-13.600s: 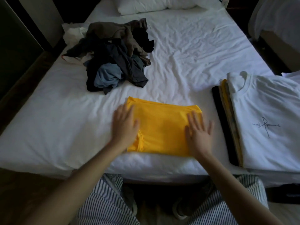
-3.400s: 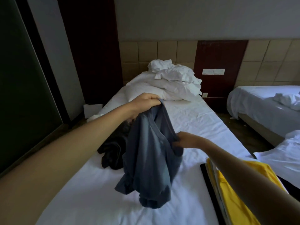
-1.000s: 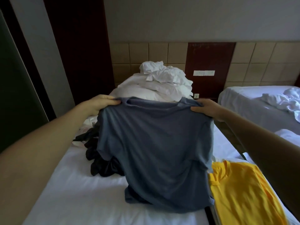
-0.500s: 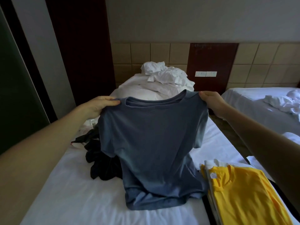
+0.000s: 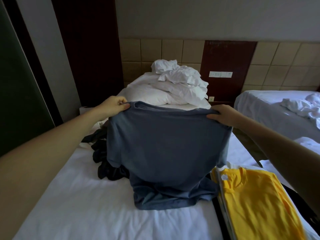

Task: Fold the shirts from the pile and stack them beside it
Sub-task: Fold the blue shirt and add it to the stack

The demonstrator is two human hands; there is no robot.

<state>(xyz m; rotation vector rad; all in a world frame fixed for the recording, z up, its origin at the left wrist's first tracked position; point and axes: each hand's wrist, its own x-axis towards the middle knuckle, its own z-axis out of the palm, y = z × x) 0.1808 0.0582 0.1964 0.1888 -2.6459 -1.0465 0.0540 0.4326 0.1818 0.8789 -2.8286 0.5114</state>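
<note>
Nearest, along the right edge of the white bed sheet (image 5: 78,205): stack of folded shirts (image 5: 218,187), topped by a bright yellow cotton T-shirt (image 5: 256,205), flat and tidy. Just left of it, touching its edge: crumpled hem of a slate-blue cotton T-shirt (image 5: 164,146), pooled on the sheet, the rest hanging upright in the air and spread wide. Higher up, pinched at one shoulder seam between thumb and curled fingers of the left hand (image 5: 113,108); gripped at the other shoulder by the right hand (image 5: 223,115), fingers folded over the top edge, thumb in front. Behind, partly hidden: heap of dark unfolded shirts (image 5: 103,163), then plump white pillows (image 5: 173,87) against the padded tan headboard (image 5: 138,54). Likely trouble on laying down: bunched hem trapped underneath and creasing the fold; a sleeve dragging across the folded stack and skewing it; too little bare sheet if lowered close to the heap
</note>
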